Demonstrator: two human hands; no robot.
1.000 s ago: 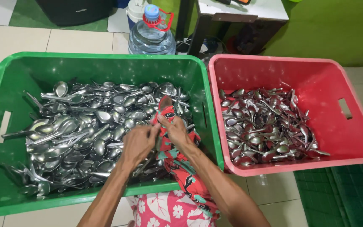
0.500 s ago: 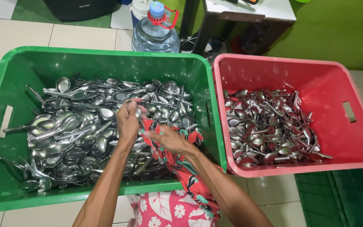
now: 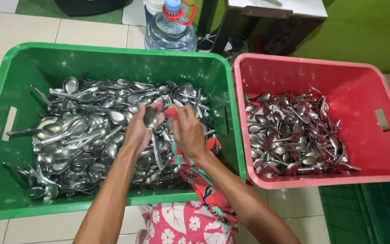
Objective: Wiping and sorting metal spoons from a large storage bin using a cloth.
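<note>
Head view: over a green plastic crate (image 3: 5,90) filling the left and centre of the frame, a person's left hand (image 3: 139,131) grips a single metal spoon (image 3: 151,124), bowl up and handle hanging down past the palm, while the right hand (image 3: 188,131) is closed on the top of a red patterned cloth (image 3: 195,174) pressed up against the spoon's bowl. The cloth trails down over the near rim of the crate toward the lower centre of the frame, where a pink flowered garment (image 3: 177,223) shows. Beneath both hands lies a deep, tangled heap of spoons (image 3: 82,140) covering almost the whole crate floor. At right, touching the green crate's side, a red plastic crate (image 3: 375,90) holds a smaller, flatter pile of spoons (image 3: 294,135) gathered toward its left and middle, with bare red floor showing along its far and right walls. Judged from how the two piles lie, the wiping looks well short of halfway: the green crate holds by far the larger share. Along the top edge of the frame, on the tiled floor (image 3: 19,34), stand a large clear water bottle (image 3: 171,34) with a blue cap and the legs of a dark table (image 3: 267,18).
</note>
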